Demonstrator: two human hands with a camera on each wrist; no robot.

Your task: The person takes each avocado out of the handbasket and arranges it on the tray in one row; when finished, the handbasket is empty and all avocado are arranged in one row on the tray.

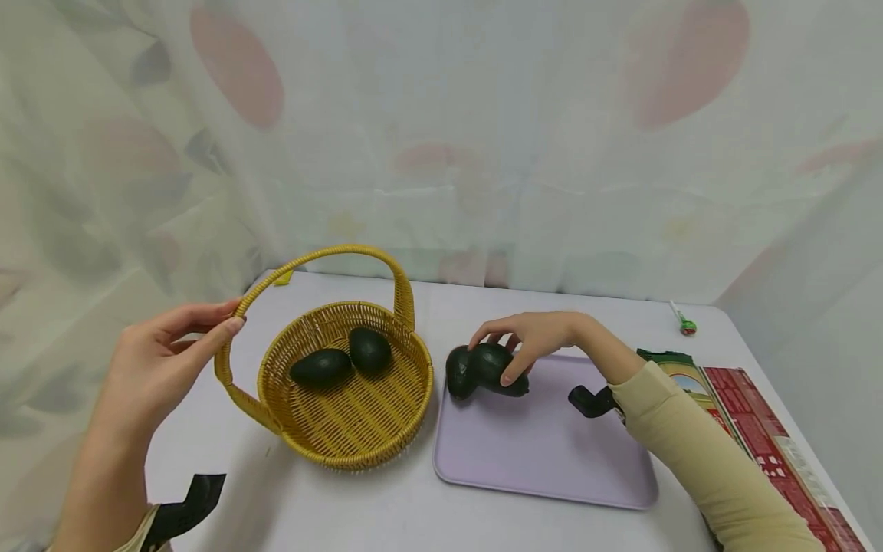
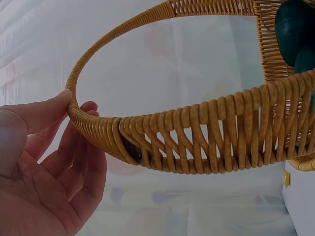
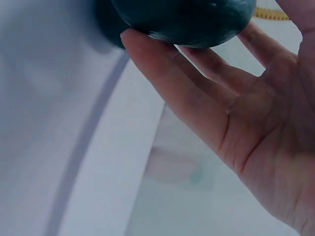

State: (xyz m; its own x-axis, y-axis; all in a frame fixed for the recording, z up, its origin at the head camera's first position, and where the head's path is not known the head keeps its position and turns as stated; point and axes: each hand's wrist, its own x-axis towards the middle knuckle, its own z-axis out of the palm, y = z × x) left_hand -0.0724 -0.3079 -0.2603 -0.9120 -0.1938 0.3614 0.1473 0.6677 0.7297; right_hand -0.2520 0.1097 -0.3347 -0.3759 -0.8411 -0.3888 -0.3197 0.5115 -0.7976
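Note:
A yellow wicker basket (image 1: 359, 452) stands left of centre with two dark green avocados in it, one (image 1: 321, 369) on the left and one (image 1: 370, 351) on the right. My left hand (image 1: 162, 353) pinches the basket's arched handle (image 2: 98, 129) between thumb and fingers. Over the left end of a lilac tray (image 1: 545, 468), my right hand (image 1: 531, 341) grips an avocado (image 1: 491, 368) from above. Another avocado (image 1: 458, 373) sits just left of it at the tray's edge. In the right wrist view the gripped avocado (image 3: 192, 22) shows between thumb and fingers.
Right of the tray lies a red and green printed packet (image 1: 766, 429), partly behind my right forearm. A lollipop (image 1: 686, 325) is at the back right of the white table (image 1: 372, 510). A small yellow object (image 1: 283, 279) lies behind the basket. A patterned curtain (image 1: 517, 153) hangs behind.

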